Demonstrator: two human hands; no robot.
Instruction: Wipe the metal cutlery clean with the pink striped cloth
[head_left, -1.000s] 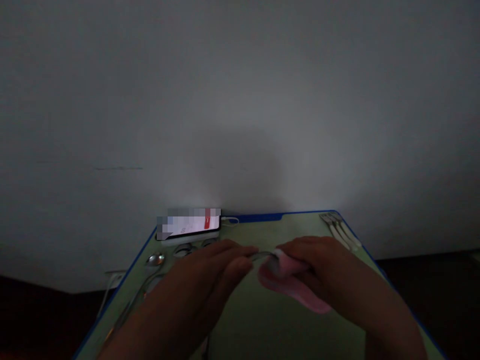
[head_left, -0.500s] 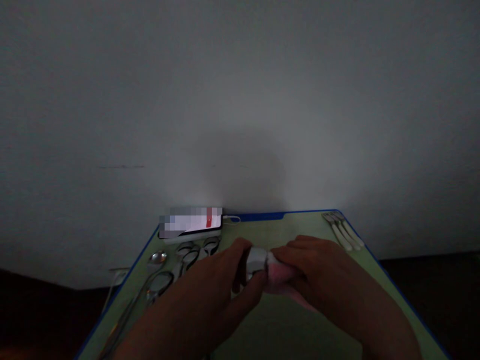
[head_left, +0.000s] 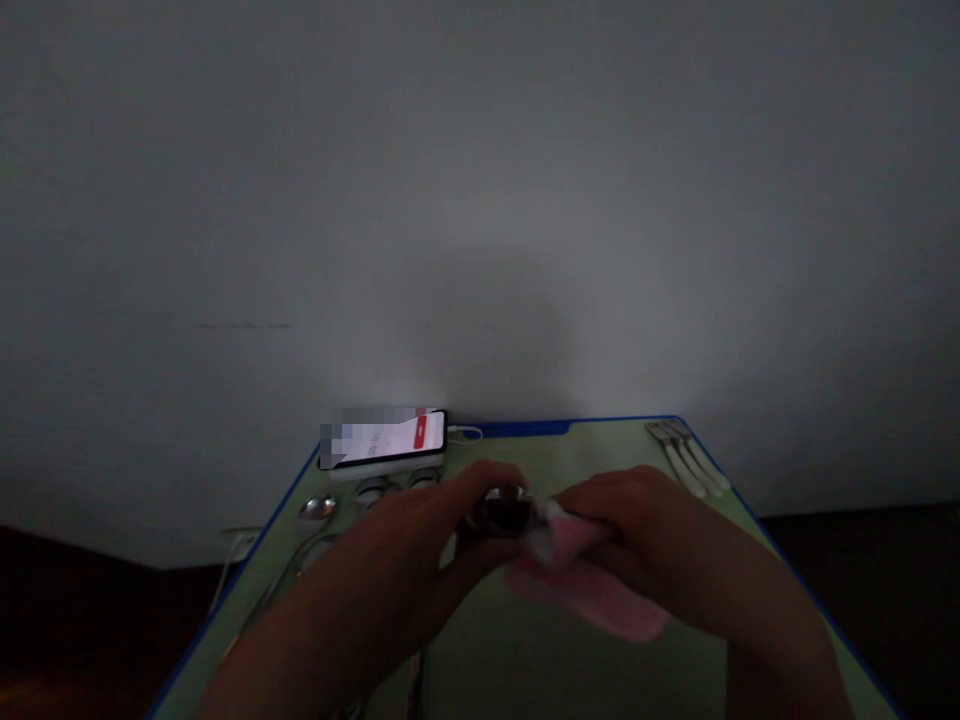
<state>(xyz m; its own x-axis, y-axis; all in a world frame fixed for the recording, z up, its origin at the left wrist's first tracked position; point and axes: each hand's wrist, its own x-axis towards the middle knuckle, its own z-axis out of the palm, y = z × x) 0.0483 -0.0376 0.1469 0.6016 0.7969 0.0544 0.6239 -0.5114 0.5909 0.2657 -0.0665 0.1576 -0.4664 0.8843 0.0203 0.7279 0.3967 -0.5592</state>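
Note:
Over the middle of the table, my left hand (head_left: 457,530) is closed around a shiny metal spoon (head_left: 508,510). Only its rounded bowl end shows between thumb and fingers. Close beside it, my right hand (head_left: 637,520) pinches a pink cloth (head_left: 607,598) with a pale underside, bunched against the spoon's right edge. Part of the cloth hangs down below both hands. Left of my left hand lie several metal spoons, among them one with a bright bowl (head_left: 317,508); my forearm covers many of them.
A lit phone (head_left: 390,442) with a white cable (head_left: 466,432) leans at the back left. Several forks with white handles (head_left: 694,470) lie at the back right. The green table (head_left: 525,455) has a blue rim and stands against a grey wall (head_left: 480,200).
The spoon in my left hand has turned, showing a dark reflection. My right hand has shifted slightly right, and more of the pink cloth hangs below the hands.

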